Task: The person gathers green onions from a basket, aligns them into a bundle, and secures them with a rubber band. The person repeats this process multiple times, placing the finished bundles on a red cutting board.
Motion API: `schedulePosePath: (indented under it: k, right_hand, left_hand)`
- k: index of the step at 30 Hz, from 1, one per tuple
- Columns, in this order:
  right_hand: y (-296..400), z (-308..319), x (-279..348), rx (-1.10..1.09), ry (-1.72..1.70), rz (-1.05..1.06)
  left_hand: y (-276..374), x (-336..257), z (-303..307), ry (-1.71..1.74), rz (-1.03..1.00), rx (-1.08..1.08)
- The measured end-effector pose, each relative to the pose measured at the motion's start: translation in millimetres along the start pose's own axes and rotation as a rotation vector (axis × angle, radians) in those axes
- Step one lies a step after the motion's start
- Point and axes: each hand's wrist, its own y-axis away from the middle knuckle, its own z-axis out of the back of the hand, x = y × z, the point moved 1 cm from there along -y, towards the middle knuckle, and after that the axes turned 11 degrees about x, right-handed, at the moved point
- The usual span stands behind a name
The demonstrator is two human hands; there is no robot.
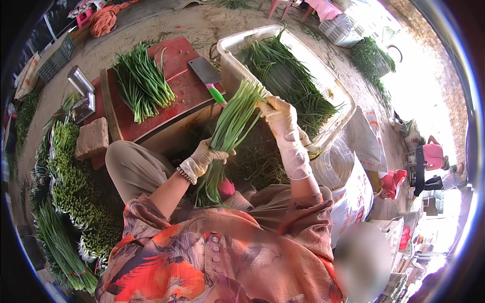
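Observation:
A bunch of long green garlic chives slants upward across my lap, its pale cut ends at the top. My left hand, in a cream rubber glove, is closed around its middle. At the upper end, my gloved right hand pinches the edge of the stems near the pale ends. Ahead on a low red board lies a trimmed pile of chives. Beside the pile rests a cleaver with a green and pink handle. A white plastic crate to the right holds many loose chives.
Tied chive bundles stand at my left, near a brick and a steel flask. Trimmings cover the ground between my legs. At my right stands a white woven sack. A person is farther off, right.

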Motion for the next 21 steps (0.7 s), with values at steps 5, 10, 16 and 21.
schedulePosePath:
  k: [5,10,16,21]
  right_hand:
    - [-9,26,19,0.137,-0.47,-0.156]
    - [-11,50,22,-0.081,-0.596,-0.072]
    - [13,42,-51,0.347,0.026,-0.452]
    - [17,-23,5,0.465,-1.125,-0.103]
  left_hand:
    - [6,7,15,0.003,0.023,0.091]
    - [16,14,29,0.012,0.068,0.116]
    - [18,8,22,0.339,0.076,0.302]
    - [14,23,17,0.495,0.119,0.581]
